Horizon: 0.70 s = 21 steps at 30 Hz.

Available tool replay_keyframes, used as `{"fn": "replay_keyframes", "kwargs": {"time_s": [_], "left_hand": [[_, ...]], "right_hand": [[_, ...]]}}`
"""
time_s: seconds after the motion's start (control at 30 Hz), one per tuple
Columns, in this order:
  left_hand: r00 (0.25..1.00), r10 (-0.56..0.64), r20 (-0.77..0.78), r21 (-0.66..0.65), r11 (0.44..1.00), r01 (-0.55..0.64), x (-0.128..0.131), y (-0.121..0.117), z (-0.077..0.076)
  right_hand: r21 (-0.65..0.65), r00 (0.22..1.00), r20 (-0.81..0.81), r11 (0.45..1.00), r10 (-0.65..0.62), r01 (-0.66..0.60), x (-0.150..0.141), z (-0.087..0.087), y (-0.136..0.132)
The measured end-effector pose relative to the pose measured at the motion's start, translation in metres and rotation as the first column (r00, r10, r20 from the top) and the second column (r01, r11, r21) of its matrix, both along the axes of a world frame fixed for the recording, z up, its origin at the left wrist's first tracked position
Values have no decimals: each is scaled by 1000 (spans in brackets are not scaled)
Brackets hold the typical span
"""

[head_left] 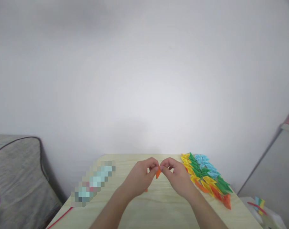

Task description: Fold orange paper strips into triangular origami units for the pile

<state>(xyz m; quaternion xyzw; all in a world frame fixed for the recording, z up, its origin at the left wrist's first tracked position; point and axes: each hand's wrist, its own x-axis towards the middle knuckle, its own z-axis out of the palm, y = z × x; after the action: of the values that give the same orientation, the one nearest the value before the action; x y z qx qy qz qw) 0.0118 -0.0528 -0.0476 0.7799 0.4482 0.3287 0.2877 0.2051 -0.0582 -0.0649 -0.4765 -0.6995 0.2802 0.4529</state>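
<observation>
A small piece of folded orange paper point(158, 172) is pinched between my two hands above the middle of the table. My left hand point(143, 173) grips it from the left with thumb and forefinger. From the right, the fingertips of my right hand point(175, 173) close on its upper end. Another bit of orange paper point(146, 190) lies on the table, mostly hidden behind my left hand. To the right of my hands, folded paper pieces lie in rows: yellow ones point(194, 178), green ones point(197, 168), light blue ones point(206, 165) and orange ones point(222, 197).
The pale wooden table point(154, 213) meets a white wall point(144, 79). A blurred-out light green item point(96, 181) with a red cord point(59, 218) lies at left. Grey fabric-covered furniture point(20, 181) stands on the left. Coloured strips point(260, 206) lie on a white surface at lower right.
</observation>
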Motion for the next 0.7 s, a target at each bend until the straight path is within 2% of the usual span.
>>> {"fn": "replay_keyframes", "kwargs": {"time_s": [0.1,0.23,0.37,0.53,0.7], "left_hand": [[998,-24,52,22,999,23,-3,23,30],[987,-73,143,-4,997,75,-9,50,48],[966,-107,235,-26,993,116,-15,66,50],[920,-111,375,-39,990,136,-18,68,44],[869,-130,478,-38,985,169,-10,64,43]], "right_hand": [[38,999,-50,999,-1,3,0,31,21],[50,984,-179,999,14,-6,-5,53,42],[28,949,-305,997,79,-74,-12,57,56],[-1,850,-505,985,149,-173,-15,54,61],[-11,828,-529,974,185,-225,-11,55,55]]}}
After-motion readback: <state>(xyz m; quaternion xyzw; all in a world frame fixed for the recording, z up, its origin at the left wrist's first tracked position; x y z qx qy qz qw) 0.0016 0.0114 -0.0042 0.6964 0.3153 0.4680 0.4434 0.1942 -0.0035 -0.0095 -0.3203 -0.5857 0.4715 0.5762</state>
